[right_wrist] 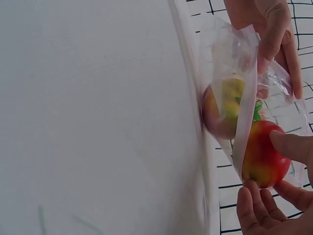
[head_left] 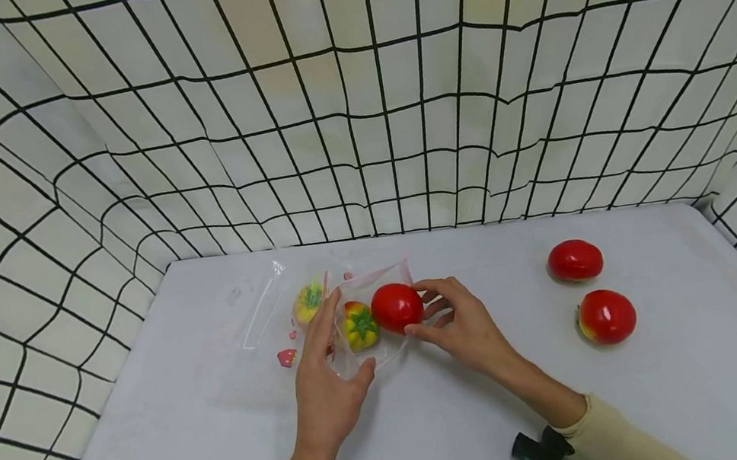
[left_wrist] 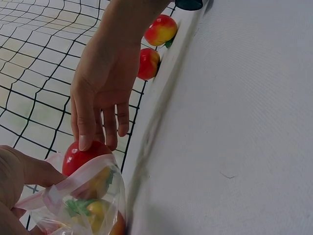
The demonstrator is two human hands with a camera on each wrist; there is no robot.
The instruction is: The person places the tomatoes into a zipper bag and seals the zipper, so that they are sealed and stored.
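A clear plastic zip bag (head_left: 287, 357) with small red prints and a pinkish seal lies with its mouth facing right. Two yellow-and-red tomatoes show inside, one deeper in the bag (head_left: 309, 305) and one near the mouth (head_left: 360, 326) with a green star-shaped calyx. My left hand (head_left: 330, 396) holds the bag's mouth apart by its rim, thumb and fingers spread. At the opening, a glossy red tomato (head_left: 396, 308) is partly within the rim. My right hand (head_left: 463, 326) grips this tomato from the right between thumb and fingers, as the right wrist view shows.
Two more tomatoes, a far one (head_left: 575, 260) and a nearer one (head_left: 606, 317), lie on the white table (head_left: 690, 374) at the right. Black netting (head_left: 385, 113) over pale walls encloses the back and sides. A black device (head_left: 540, 448) sits by the right wrist.
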